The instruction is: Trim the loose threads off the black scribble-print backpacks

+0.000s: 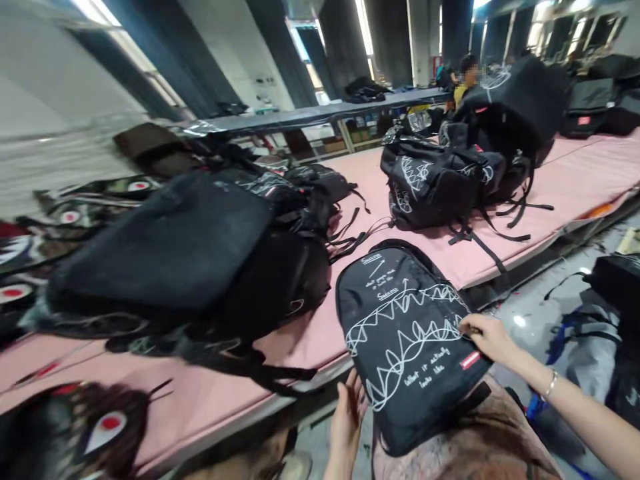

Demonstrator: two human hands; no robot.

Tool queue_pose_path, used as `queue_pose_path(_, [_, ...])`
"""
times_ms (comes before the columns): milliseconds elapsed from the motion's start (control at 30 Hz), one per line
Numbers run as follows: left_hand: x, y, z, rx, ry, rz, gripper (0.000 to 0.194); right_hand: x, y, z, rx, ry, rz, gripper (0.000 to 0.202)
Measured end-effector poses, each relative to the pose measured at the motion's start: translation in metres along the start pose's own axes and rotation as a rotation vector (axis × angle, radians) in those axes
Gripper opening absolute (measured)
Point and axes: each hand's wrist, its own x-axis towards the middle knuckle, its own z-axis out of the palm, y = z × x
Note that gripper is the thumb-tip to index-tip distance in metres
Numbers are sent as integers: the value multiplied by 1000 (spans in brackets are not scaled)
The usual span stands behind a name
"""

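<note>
A black backpack point(415, 347) with white scribbled lines, white lettering and a small red label tilts between my hands, its top over the pink table edge and its bottom by my lap. My right hand point(487, 339) has its fingers closed on the backpack's right side edge. At the lower left side is my left hand point(347, 413), thumb and fingers apart, against or just beside the edge; some fingertips are hard to make out.
The pink-covered table point(365, 173) carries a large black bag pile point(165, 247) at left and black printed backpacks point(430, 180) at right, straps trailing. More bags point(600, 333) lie on the floor at right. A person point(467, 80) is in the background.
</note>
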Motion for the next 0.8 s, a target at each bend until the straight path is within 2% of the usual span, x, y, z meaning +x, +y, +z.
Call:
queue_pose_path(133, [-1,12,29,51,14,126,56,77,23,-1,-52,30,97,20])
queue_pose_path(233, [5,23,45,142,123,276,56,130,29,15,-59,26,155,21])
queue_pose_path(333, [12,33,53,226,168,382,58,164,28,35,-48,20,215,20])
queue_pose_path(467, [21,38,52,291,179,374,60,179,27,48,31,29,279,20])
queue_pose_path(633, [23,33,51,269,161,372,61,171,30,40,300,96,249,35])
queue_pose_path(733, [16,26,56,291,162,438,58,162,33,39,475,186,237,48])
queue_pose_path(800, [10,21,61,339,212,514,56,162,36,43,558,242,243,54])
